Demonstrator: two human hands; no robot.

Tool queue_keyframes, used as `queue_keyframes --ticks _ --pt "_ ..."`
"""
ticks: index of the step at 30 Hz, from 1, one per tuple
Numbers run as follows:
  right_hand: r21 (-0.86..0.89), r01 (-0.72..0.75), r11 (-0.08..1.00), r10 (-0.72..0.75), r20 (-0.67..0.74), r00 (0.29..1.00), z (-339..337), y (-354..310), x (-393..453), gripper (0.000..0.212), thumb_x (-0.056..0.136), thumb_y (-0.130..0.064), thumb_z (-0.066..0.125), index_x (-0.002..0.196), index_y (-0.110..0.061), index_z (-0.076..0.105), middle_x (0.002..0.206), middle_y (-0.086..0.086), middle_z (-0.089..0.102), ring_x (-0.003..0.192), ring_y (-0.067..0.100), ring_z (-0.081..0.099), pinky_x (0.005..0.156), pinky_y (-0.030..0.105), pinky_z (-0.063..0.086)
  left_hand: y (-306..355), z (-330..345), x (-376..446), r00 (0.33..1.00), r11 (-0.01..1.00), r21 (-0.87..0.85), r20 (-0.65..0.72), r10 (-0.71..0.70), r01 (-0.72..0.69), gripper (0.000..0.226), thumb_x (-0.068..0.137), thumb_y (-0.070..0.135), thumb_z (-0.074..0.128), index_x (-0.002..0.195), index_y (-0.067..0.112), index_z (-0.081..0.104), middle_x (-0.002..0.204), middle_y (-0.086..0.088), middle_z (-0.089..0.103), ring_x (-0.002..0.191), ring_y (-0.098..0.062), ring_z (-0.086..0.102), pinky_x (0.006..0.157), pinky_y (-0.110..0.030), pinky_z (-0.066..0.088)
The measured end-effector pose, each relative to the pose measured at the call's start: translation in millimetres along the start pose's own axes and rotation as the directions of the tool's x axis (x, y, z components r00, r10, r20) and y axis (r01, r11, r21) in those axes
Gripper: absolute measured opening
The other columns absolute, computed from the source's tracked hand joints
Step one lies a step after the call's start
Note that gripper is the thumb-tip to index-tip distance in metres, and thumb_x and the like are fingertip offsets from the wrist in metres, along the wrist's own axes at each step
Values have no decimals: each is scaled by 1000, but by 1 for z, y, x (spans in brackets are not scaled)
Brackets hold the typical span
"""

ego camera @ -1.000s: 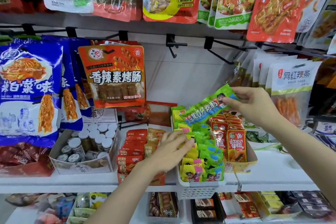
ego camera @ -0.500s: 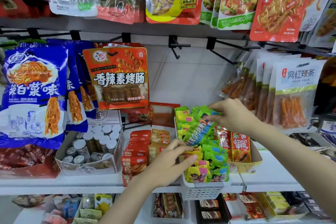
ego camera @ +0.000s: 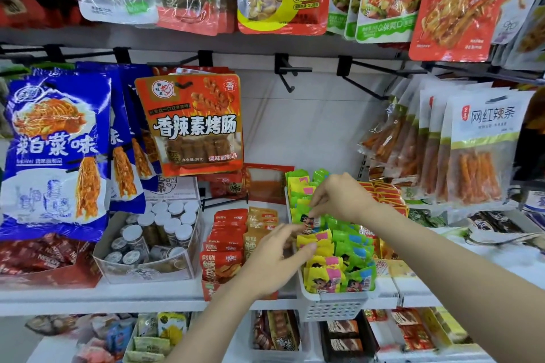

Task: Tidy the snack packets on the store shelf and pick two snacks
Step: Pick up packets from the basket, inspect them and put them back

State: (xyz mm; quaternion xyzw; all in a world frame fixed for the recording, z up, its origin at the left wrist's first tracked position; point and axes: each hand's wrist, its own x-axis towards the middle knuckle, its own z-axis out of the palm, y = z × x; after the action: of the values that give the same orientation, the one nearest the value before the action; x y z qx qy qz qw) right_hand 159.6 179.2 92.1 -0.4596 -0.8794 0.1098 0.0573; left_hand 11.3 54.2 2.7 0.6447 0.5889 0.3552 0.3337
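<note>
Right now the right hand reaches down into the white basket, its fingertips pinching a small packet among the green and yellow packets standing in rows there. The left hand lies beside the basket's left edge, fingers straight and loosely together, their tips touching the yellow packets near the middle of the row; it grips nothing. Under and left of that hand stand red packets in a carton, on the same white shelf. Farther left sits a box of white-capped jars. Above these hang an orange bag and blue bags on hooks. Pale bags of red strips hang at the right.
</note>
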Motion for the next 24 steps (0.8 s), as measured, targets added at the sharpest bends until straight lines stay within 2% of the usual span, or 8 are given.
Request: queue_keyframes --ticks 3,6,8,11,13,17,19,24 --pt "-35 44 998 -42 49 998 9 1 -3 15 76 -32 82 89 -24 80 91 -6 76 90 12 69 82 28 54 0 3 1 1000 1000 20 -19 12 -11 69 83 78 42 127 27 59 126 16 44 119 2 47 105 -27 40" --pt "-50 92 994 -88 75 993 23 0 -3 13 83 -29 75 93 -22 80 96 -4 77 92 11 68 82 26 53 2 3 1 1000 1000 -27 -27 10 -10 56 82 77 41 111 33 62 145 26 24 112 30 33 91 -1 32" --pt "42 97 994 -101 102 990 14 6 -1 14 88 -29 71 94 -19 80 94 -4 77 79 -4 66 80 21 52 4 0 3 1000 1000 -25 -11 14 -14 52 83 76 41 107 36 64 146 35 22 107 39 25 85 1 30" --pt "72 68 995 -66 -29 997 1 14 2 12 90 -27 70 97 -22 78 94 -4 77 80 -1 68 83 26 54 4 0 8 1000 1000 -3 -20 -9 9 50 92 67 44 117 29 63 134 18 51 104 9 52 85 -23 49" --pt "5 43 999 -42 -132 990 3 16 2 13 88 -28 71 100 -26 77 103 -5 75 90 14 69 83 30 54 6 2 8 999 1000 26 -43 -3 4 55 90 70 43 119 27 61 133 17 48 96 -3 57 81 -28 51" --pt "-22 57 998 -59 -113 992 14 14 4 15 85 -33 74 100 -29 76 112 -5 69 97 18 66 83 31 52 9 2 10 1000 997 78 -27 7 -5 51 83 79 37 103 37 57 154 27 25 122 -3 51 97 -31 44" --pt "-31 67 997 -70 -104 992 18 13 3 19 83 -38 74 101 -31 76 112 -4 65 100 19 63 85 33 51 11 1 13 1000 996 94 -16 -4 5 38 89 73 40 95 37 53 153 24 30 117 -11 55 87 -29 43" --pt "-33 65 997 -68 -94 993 28 10 8 22 82 -40 74 102 -31 74 116 1 59 109 21 58 91 33 48 14 3 22 999 991 129 -21 39 -35 42 94 66 40 98 25 52 109 15 46 90 -7 51 77 -22 35"
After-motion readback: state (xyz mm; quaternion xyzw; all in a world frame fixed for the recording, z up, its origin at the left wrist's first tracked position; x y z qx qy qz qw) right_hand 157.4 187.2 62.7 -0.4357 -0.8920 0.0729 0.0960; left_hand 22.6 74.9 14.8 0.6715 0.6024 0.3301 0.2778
